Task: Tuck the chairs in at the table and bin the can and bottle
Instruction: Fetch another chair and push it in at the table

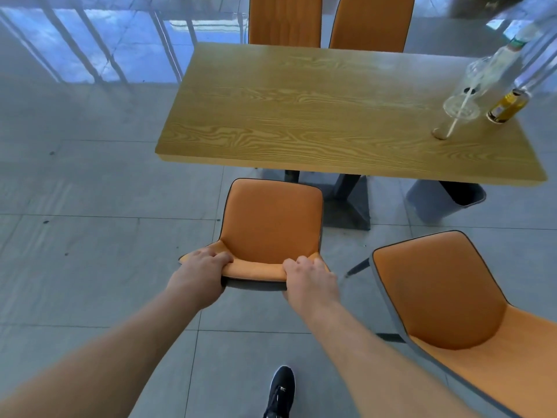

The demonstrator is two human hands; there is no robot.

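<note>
Right now both hands grip the top edge of the backrest of the chair (272,224) at centre frame: left hand (200,274) at the left corner, right hand (310,280) at the right corner, fingers (221,257) curled over the rim and clamped on it, thumbs prob. behind, can't see them. Key relation: the table (301,110) lies straight ahead of the hands, up-frame, w/ the seat's front edge just short of the table's near edge, not yet under it. So the push should go forward, away from the body, both hands about equally placed. The seat looks roughly square to the table edge, so little turning seems needed. A second chair (446,300) at lower right is angled and well apart from the table, untucked. The bottle (485,82) and can (508,107) lie at upper right on the tabletop, near each other. A grey bin (434,203) sits under the table's right end.
</note>
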